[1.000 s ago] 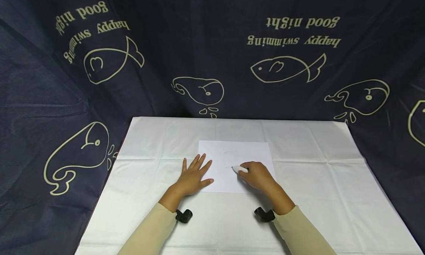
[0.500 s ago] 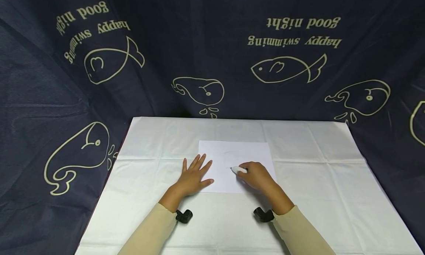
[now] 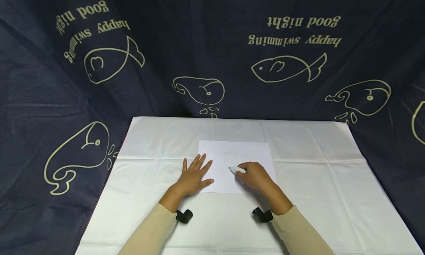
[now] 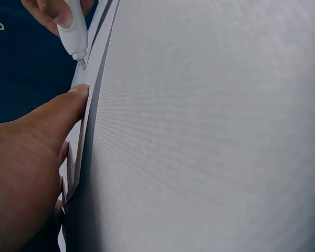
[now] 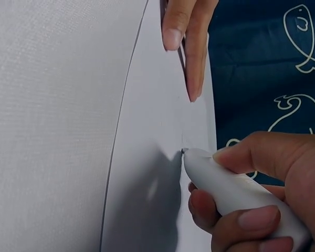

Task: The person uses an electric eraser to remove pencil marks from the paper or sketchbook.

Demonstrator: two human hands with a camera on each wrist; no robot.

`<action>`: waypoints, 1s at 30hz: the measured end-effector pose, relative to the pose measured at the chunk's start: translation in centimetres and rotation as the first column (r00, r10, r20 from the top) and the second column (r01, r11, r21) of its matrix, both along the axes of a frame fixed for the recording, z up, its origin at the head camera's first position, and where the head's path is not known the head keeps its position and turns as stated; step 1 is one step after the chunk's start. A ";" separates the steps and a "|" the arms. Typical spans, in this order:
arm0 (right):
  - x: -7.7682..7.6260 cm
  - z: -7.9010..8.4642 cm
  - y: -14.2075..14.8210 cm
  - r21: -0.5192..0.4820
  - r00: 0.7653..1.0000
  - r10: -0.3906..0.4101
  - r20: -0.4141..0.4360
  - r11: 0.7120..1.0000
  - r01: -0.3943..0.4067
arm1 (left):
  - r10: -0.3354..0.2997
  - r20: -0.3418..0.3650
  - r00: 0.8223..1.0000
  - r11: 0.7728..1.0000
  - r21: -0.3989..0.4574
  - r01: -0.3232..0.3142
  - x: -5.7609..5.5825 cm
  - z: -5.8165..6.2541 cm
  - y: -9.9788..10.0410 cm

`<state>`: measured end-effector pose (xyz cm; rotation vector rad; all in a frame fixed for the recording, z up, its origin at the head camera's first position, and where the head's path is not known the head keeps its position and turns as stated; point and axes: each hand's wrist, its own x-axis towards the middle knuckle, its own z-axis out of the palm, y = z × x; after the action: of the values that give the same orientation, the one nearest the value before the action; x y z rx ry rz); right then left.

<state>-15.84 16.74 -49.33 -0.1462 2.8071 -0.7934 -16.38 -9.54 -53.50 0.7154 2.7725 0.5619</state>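
A white sheet of paper [image 3: 235, 155] lies on the white tablecloth [image 3: 299, 196]. My left hand [image 3: 194, 175] rests flat with fingers spread on the paper's left edge; its thumb [image 4: 52, 123] presses the sheet's edge. My right hand [image 3: 255, 175] grips a white pen [image 3: 237, 170], its tip touching the paper near the middle. In the right wrist view the pen [image 5: 236, 191] is held between thumb and fingers, tip down on the paper [image 5: 157, 173], with the left hand's fingers [image 5: 191, 47] beyond it. The pen's tip [image 4: 76, 39] shows in the left wrist view too.
A dark blue cloth [image 3: 212, 52] with cream fish and whale drawings hangs behind and around the table. Black wrist camera mounts [image 3: 183, 215] sit at both cuffs of the beige sleeves. The tablecloth has fold creases.
The right hand and pen have slid slightly leftward across the paper. The left hand has stayed in place.
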 end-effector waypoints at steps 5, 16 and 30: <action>0.0 0.0 -0.1 0.002 1.000 0.005 -0.006 1.000 -0.005 | 0.000 0.002 1.000 1.000 0.001 0.000 0.0 0.0 0.0; -0.1 0.0 -0.5 0.000 1.000 0.012 -0.014 1.000 -0.012 | 0.000 0.001 1.000 1.000 0.004 0.000 0.0 0.1 0.0; -0.2 0.1 -0.9 0.009 1.000 0.013 -0.005 1.000 -0.013 | 0.002 -0.002 1.000 1.000 0.000 -0.002 -0.1 -0.1 0.0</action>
<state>-16.02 15.83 -49.21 -0.1645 2.8113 -0.7783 -16.46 -9.59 -53.60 0.7133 2.7755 0.5623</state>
